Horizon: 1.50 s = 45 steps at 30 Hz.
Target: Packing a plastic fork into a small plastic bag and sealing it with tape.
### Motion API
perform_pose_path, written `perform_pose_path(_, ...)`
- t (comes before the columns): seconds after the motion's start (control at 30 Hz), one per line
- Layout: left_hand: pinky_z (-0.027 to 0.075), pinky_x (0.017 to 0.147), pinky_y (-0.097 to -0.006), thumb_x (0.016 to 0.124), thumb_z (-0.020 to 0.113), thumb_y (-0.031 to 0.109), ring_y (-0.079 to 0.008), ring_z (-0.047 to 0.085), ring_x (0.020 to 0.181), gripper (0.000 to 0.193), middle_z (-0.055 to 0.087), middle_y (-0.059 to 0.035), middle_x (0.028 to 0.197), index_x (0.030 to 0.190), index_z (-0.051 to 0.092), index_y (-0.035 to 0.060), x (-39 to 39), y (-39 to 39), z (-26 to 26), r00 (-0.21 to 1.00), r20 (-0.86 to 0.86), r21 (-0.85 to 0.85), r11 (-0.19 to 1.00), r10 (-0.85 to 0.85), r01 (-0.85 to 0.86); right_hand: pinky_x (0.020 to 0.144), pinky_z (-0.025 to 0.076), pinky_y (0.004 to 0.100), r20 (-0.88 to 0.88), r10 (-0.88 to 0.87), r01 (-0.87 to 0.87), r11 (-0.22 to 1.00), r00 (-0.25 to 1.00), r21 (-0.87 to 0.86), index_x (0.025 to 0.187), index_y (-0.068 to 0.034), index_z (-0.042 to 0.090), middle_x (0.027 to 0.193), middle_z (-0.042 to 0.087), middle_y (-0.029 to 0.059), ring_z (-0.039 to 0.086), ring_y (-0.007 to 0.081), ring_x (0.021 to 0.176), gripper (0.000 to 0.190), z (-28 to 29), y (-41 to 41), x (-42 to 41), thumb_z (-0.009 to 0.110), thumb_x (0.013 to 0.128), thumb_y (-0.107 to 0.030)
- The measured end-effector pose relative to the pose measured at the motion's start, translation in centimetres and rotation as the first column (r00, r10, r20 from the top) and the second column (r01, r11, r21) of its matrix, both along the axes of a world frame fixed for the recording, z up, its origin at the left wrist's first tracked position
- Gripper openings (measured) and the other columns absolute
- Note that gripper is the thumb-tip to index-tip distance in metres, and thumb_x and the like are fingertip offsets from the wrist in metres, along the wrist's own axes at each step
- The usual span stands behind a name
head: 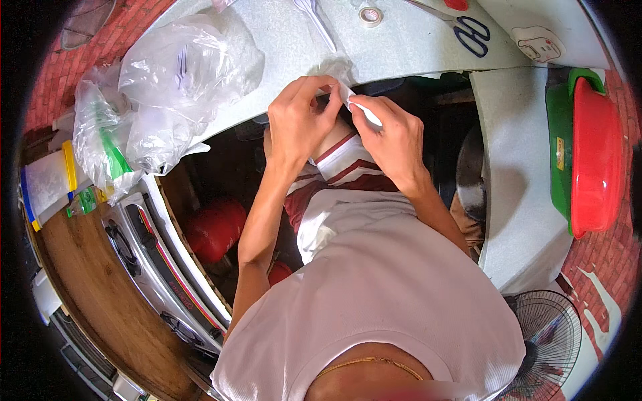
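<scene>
Between both hands, just off the table's front edge, is a slim white plastic piece (pixel 371 116), perhaps a utensil handle. Clear plastic film (pixel 337 69) runs from its upper end onto the table. My left hand (pixel 302 118) pinches the film around the upper part with thumb and forefinger. My right hand (pixel 393 135) grips the white piece lower down, thumb and fingers closed around it. Fingers hide much of it, so its full shape cannot be told. Beyond the hands, a white plastic fork (pixel 318 25) lies on the pale tabletop (pixel 281 50).
A clear plastic bag (pixel 200 65) with forks inside spreads at the left. Back right are a tape roll (pixel 370 17) and dark-handled scissors (pixel 472 36). A gas stove (pixel 160 270) stands left; red basin (pixel 594 160), green basin (pixel 557 150) and fan (pixel 546 346) are right.
</scene>
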<state>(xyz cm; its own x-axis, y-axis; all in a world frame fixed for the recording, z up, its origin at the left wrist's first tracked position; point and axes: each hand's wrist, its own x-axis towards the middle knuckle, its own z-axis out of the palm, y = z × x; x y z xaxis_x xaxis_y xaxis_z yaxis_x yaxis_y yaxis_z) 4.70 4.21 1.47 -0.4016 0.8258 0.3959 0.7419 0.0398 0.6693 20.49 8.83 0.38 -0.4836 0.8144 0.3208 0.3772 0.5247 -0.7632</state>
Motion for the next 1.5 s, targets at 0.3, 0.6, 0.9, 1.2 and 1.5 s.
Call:
perform_pose_path(0.3, 0.052, 0.061, -0.0277, 0.081, 0.077, 0.005, -0.0145, 0.064, 0.063, 0.009, 0.074, -0.0076, 0.083, 0.090, 0.075, 0.0042, 2.3, -0.9, -0.8, 1.000, -0.001, 0.021, 1.000, -0.014, 0.014, 0.067, 0.058, 0.0338, -0.225, -0.144, 0.162, 0.985, 0.964, 0.060, 0.104, -0.007, 0.071, 0.093, 0.075, 0.0106, 0.074, 0.0280, 0.080, 0.020, -2.6, -0.2, -0.9, 0.077, 0.085, -0.008)
perform_pose_path(0.6, 0.047, 0.052, -0.0270, 0.082, 0.077, 0.004, -0.0139, 0.057, 0.056, 0.011, 0.072, -0.0052, 0.083, 0.091, 0.072, 0.0031, 4.8, -1.4, -2.5, 0.981, 0.191, 0.108, 0.994, -0.045, 0.025, 0.063, 0.055, 0.0351, -0.158, -0.243, 0.231, 0.969, 0.957, -0.094, 0.100, -0.009, 0.065, 0.085, 0.072, 0.0090, 0.072, 0.0271, 0.072, 0.023, -4.9, 0.2, 0.2, 0.080, 0.082, -0.009)
perform_pose_path(0.9, 0.047, 0.053, -0.0235, 0.087, 0.075, 0.004, -0.0074, 0.058, 0.061, 0.008, 0.072, -0.0048, 0.085, 0.095, 0.073, 0.0012, 5.1, -1.5, -2.7, 0.905, 0.412, 0.094, 0.993, -0.107, 0.074, 0.073, 0.057, 0.0355, -0.246, -0.173, 0.167, 0.985, 0.954, -0.044, 0.108, -0.004, 0.067, 0.095, 0.072, 0.0127, 0.072, 0.0311, 0.083, 0.027, -4.1, 0.3, 1.2, 0.076, 0.083, -0.002)
perform_pose_path(1.2, 0.051, 0.062, -0.0259, 0.101, 0.062, 0.014, -0.0120, 0.061, 0.068, 0.019, 0.069, -0.0112, 0.092, 0.110, 0.064, -0.0025, 5.0, -2.8, -4.8, 0.264, 0.963, 0.022, 0.994, -0.050, 0.107, 0.062, 0.051, 0.0301, -0.172, -0.286, 0.266, 0.955, 0.943, -0.131, 0.096, -0.001, 0.069, 0.079, 0.069, 0.0100, 0.064, 0.0186, 0.070, 0.014, -4.9, 0.0, 1.9, 0.078, 0.085, -0.004)
perform_pose_path(1.5, 0.053, 0.058, -0.0271, 0.102, 0.061, 0.027, -0.0125, 0.062, 0.066, 0.026, 0.068, -0.0089, 0.091, 0.104, 0.063, 0.0007, 4.9, -0.6, -5.1, 0.046, 0.998, -0.052, 0.993, 0.047, 0.107, 0.058, 0.049, 0.0268, -0.162, -0.224, 0.218, 0.974, 0.961, -0.053, 0.099, 0.000, 0.069, 0.087, 0.069, 0.0086, 0.061, 0.0131, 0.066, 0.017, -3.7, -0.3, 2.7, 0.078, 0.085, -0.002)
